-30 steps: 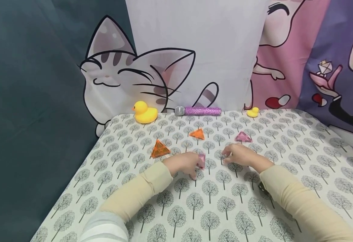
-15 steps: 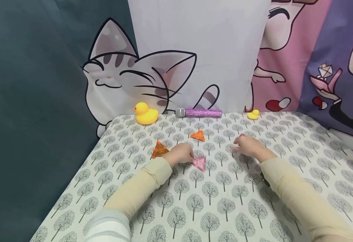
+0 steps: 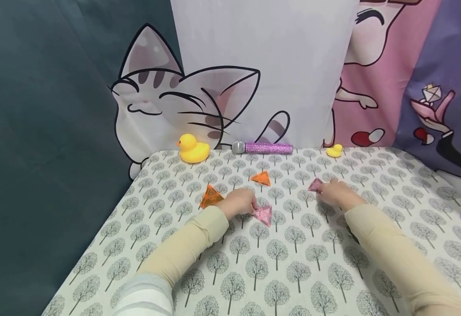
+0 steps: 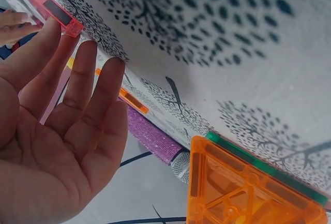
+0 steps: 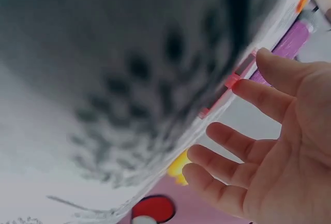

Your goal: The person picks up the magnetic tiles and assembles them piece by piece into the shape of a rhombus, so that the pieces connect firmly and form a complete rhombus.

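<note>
My left hand (image 3: 239,202) pinches one corner of a pink triangular magnetic tile (image 3: 264,216) lying near the table's middle. In the left wrist view, thumb and index finger meet at that tile's edge (image 4: 44,4); the other fingers are loosely extended. Further right, my right hand (image 3: 337,194) is at a second pink triangular magnetic tile (image 3: 315,184) and covers its right side. The right wrist view has the index fingertip on this tile's edge (image 5: 214,102), with the thumb close by at its end. The right hand's other fingers are spread and hold nothing.
An orange triangular tile (image 3: 210,197), with a green layer (image 4: 269,167) under it, lies beside my left wrist. Another orange tile (image 3: 262,178) lies farther back. Along the back edge stand a large yellow duck (image 3: 194,150), a purple glittery microphone (image 3: 268,148) and a small duck (image 3: 334,151).
My left hand has drawn back leftward from over its pink tile to the tile's left corner. My right hand has moved right and away from me to the other pink tile.
</note>
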`<state>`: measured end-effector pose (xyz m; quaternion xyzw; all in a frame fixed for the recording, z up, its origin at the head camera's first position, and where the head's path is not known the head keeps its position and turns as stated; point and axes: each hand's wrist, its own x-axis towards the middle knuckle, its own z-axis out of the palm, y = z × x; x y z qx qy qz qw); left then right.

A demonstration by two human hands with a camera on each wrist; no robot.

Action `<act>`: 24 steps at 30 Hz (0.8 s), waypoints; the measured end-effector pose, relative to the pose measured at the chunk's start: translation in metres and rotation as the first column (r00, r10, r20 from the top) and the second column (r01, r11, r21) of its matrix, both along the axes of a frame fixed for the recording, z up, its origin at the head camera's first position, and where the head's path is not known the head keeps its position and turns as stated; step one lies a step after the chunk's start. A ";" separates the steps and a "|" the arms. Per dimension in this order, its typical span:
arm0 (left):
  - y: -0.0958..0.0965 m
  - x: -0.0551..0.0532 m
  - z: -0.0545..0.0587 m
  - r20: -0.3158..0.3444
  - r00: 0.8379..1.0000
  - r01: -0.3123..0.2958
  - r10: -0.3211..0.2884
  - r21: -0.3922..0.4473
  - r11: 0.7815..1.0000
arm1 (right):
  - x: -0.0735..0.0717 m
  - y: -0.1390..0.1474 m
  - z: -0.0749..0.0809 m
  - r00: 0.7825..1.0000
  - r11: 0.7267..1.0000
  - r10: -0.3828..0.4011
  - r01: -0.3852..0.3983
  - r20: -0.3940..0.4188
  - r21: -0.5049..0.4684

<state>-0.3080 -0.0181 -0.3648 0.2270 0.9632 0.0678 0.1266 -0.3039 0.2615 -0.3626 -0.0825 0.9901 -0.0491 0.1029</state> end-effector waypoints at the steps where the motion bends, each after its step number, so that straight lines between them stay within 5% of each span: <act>1: 0.000 0.000 0.001 0.000 1.000 -0.001 0.001 0.004 1.000 | 0.004 -0.003 0.001 1.000 1.000 0.023 -0.023 -0.019 0.001; 8: 0.000 0.003 0.008 -0.015 1.000 -0.010 0.010 0.007 1.000 | 0.043 -0.032 0.009 0.965 0.974 0.223 -0.225 -0.137 -0.003; 12: 0.000 0.001 0.011 -0.016 1.000 -0.007 0.007 0.042 0.999 | 0.058 -0.047 0.015 0.953 0.963 0.270 -0.269 -0.136 0.025; 18: 0.000 0.001 0.011 -0.014 1.000 -0.004 0.005 0.063 0.998 | 0.047 -0.055 0.018 0.959 0.970 0.243 -0.244 -0.147 0.015; 24: 0.001 0.004 0.004 -0.023 1.000 0.003 -0.002 0.018 1.000 | 0.026 -0.047 0.009 0.983 0.982 0.181 -0.181 -0.015 -0.053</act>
